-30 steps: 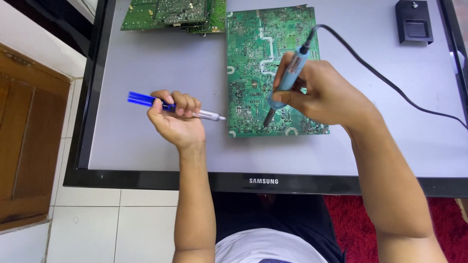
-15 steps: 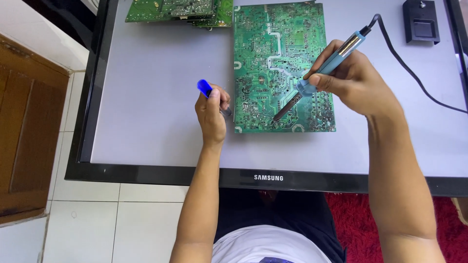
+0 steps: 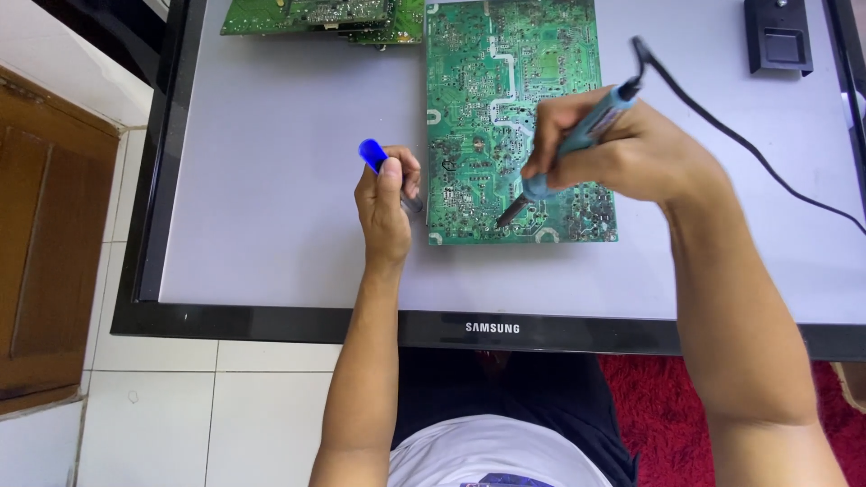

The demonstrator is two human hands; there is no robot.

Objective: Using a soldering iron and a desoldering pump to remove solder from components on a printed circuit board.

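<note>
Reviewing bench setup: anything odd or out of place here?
Yes: the work surface is a flat screen lying face up. The green board lies flat on it while the right hand holds a soldering iron to it. Nothing looks spilled or broken.

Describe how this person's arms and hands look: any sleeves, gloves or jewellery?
Both forearms are bare up to the frame's edge, no sleeves showing. The left hand and right hand wear no gloves; no rings, watch or wristband are visible. A white shirt with dark trousers shows below.
</note>
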